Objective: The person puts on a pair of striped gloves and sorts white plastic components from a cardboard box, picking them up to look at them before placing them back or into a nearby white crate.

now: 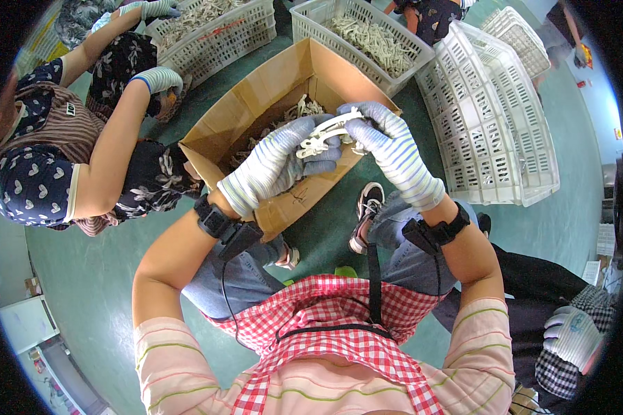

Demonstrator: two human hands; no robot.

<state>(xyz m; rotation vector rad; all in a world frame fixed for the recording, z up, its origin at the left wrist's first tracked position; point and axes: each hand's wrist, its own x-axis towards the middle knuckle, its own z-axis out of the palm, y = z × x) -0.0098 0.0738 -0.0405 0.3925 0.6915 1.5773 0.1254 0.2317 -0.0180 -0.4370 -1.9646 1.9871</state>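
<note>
Both my hands wear white gloves with blue stripes and greyish palms, and they meet above an open cardboard box (304,204). My left hand (284,155) is closed around several slim white plastic pieces (316,144), curved and with small prongs; I cannot make out their exact kind. The fingers of my right hand (394,149) pinch the far end of one of these pieces, close to the left fingertips. Inside the box, more whitish pieces (304,109) lie in a loose heap, partly hidden by my left hand and forearm.
Beyond the box stand two white plastic crates (221,52) (387,81) filled with similar pieces. Tall white perforated crates (488,131) stand at the right. A co-worker (62,159) sits close on the left; another person's gloved hand (571,339) shows at lower right.
</note>
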